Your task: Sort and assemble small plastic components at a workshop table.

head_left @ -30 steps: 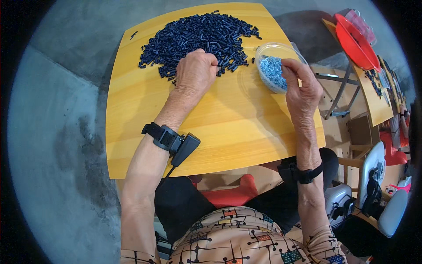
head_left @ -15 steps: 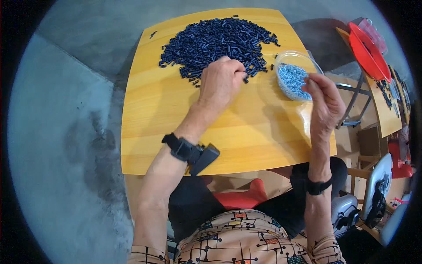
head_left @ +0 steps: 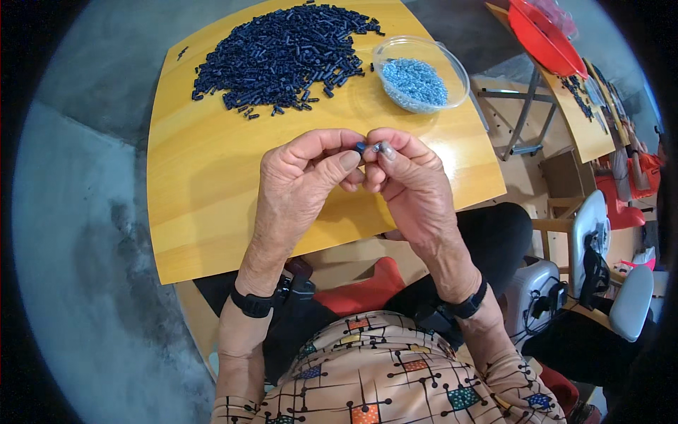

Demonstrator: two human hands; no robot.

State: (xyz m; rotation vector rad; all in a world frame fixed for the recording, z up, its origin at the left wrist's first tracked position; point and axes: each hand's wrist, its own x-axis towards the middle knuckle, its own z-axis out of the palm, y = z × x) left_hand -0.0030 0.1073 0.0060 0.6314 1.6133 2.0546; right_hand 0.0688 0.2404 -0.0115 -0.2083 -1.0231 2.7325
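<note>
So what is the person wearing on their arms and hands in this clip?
Both hands are bare, no gloves or rings visible. The left hand has a black strap on its wrist carrying a small black device; the right hand has a plain black wristband. Forearms are bare, with short patterned beige sleeves near the lower edge.

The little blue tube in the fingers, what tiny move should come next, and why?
Probably press the two small parts together. The left hand pinches a little dark blue tube and the right hand pinches a tiny pale piece; their tips meet above the yellow table, so only a small push seems left.
</note>
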